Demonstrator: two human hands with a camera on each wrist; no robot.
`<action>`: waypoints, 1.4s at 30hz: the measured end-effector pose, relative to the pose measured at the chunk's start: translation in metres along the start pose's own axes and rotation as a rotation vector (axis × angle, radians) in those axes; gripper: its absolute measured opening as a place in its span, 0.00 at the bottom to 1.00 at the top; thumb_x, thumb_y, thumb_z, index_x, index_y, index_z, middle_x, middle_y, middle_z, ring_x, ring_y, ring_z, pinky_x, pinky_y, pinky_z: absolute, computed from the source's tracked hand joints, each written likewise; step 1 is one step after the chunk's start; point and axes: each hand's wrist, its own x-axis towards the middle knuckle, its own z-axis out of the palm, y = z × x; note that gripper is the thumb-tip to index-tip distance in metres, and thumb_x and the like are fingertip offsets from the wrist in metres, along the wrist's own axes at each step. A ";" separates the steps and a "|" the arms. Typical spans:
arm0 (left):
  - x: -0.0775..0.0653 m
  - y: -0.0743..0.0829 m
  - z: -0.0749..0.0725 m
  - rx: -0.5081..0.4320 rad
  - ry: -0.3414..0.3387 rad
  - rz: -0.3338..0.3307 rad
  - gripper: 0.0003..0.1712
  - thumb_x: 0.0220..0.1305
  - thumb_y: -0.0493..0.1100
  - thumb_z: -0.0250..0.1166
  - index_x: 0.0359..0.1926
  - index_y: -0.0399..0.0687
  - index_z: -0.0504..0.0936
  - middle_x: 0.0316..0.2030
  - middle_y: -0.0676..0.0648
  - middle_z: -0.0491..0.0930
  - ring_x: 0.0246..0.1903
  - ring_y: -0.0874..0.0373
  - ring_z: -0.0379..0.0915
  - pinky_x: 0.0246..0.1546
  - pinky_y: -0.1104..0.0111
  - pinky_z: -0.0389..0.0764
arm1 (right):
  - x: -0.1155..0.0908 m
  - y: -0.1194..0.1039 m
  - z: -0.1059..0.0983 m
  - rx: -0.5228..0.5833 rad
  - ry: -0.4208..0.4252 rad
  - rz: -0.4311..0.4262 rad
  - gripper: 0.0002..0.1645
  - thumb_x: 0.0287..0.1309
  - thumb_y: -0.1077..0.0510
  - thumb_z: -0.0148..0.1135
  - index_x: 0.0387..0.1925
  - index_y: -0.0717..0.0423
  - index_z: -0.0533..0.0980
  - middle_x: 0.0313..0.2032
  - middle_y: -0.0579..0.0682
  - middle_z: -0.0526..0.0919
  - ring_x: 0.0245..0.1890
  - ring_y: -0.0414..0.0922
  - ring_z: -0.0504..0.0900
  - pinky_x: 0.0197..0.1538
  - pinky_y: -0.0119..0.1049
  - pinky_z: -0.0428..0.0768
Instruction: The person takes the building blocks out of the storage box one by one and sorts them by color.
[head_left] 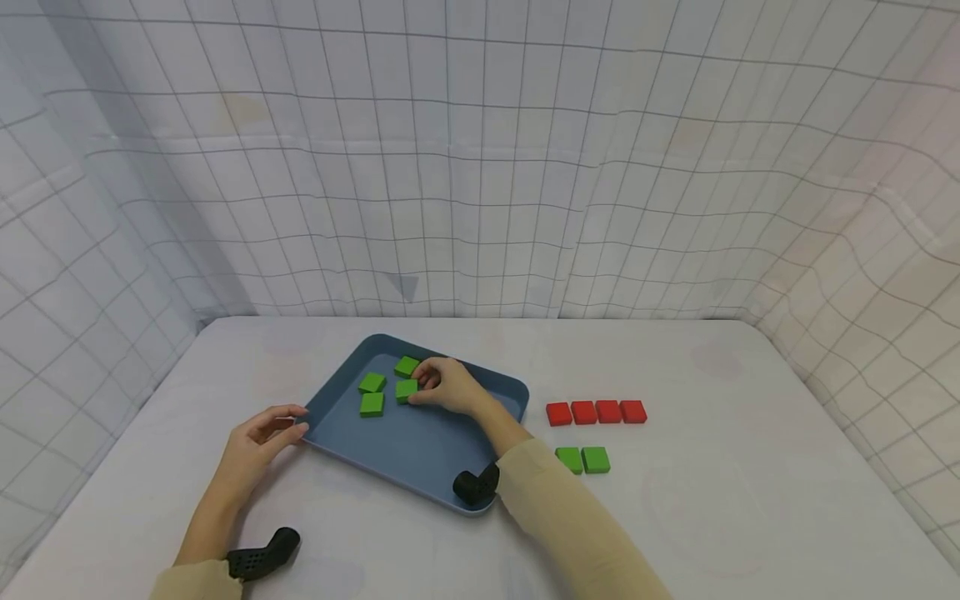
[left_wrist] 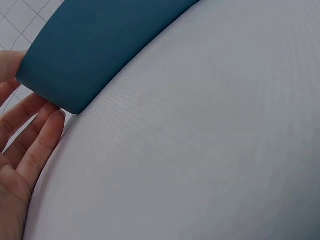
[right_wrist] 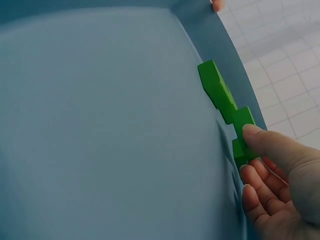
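My left hand point(head_left: 255, 442) grips the left corner of a blue tray point(head_left: 367, 447). In the left wrist view its thumb is at the upper edge of the tray wall point(left_wrist: 95, 45), with the fingers point(left_wrist: 42, 137) along the lower edge. Over the tray, my right hand point(head_left: 454, 388) pinches a green square block point(head_left: 406, 391) between thumb and fingers. The right wrist view shows the thumb pressed on that block point(right_wrist: 244, 118). Three more green blocks lie close by in the tray, at the back point(head_left: 407, 367), left point(head_left: 372, 382) and front point(head_left: 371, 405).
Right of the tray, a row of several red blocks point(head_left: 583, 412) lies on the white table point(head_left: 712, 500). Two green blocks point(head_left: 596, 460) sit in front of them, one partly behind my right sleeve point(head_left: 570, 525). Grid-patterned white cloth point(head_left: 480, 208) hangs around the table.
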 end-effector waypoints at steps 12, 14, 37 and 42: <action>-0.001 0.001 -0.001 -0.002 -0.002 0.005 0.16 0.62 0.37 0.59 0.48 0.31 0.74 0.42 0.67 0.73 0.41 0.72 0.68 0.38 0.84 0.71 | -0.010 -0.018 -0.024 0.053 -0.005 -0.064 0.19 0.49 0.60 0.68 0.44 0.59 0.75 0.37 0.51 0.78 0.34 0.38 0.76 0.33 0.27 0.75; -0.001 0.001 0.000 -0.002 -0.003 0.007 0.16 0.62 0.37 0.59 0.48 0.31 0.74 0.42 0.67 0.73 0.41 0.72 0.68 0.38 0.84 0.71 | -0.013 -0.019 -0.028 0.057 -0.011 -0.057 0.18 0.49 0.60 0.68 0.44 0.59 0.75 0.37 0.51 0.78 0.33 0.38 0.76 0.33 0.27 0.75; -0.001 -0.001 0.000 -0.022 0.001 0.012 0.15 0.61 0.36 0.60 0.48 0.32 0.74 0.41 0.66 0.74 0.40 0.72 0.69 0.37 0.83 0.73 | -0.056 -0.026 -0.085 0.031 -0.007 -0.076 0.18 0.46 0.61 0.69 0.41 0.59 0.76 0.35 0.51 0.78 0.34 0.42 0.76 0.39 0.31 0.77; 0.000 0.000 0.001 -0.018 0.003 -0.001 0.16 0.62 0.37 0.60 0.48 0.32 0.74 0.40 0.66 0.74 0.38 0.72 0.70 0.37 0.83 0.73 | -0.070 -0.021 -0.097 0.031 -0.001 -0.077 0.18 0.45 0.61 0.70 0.40 0.58 0.76 0.35 0.49 0.78 0.34 0.43 0.77 0.39 0.32 0.78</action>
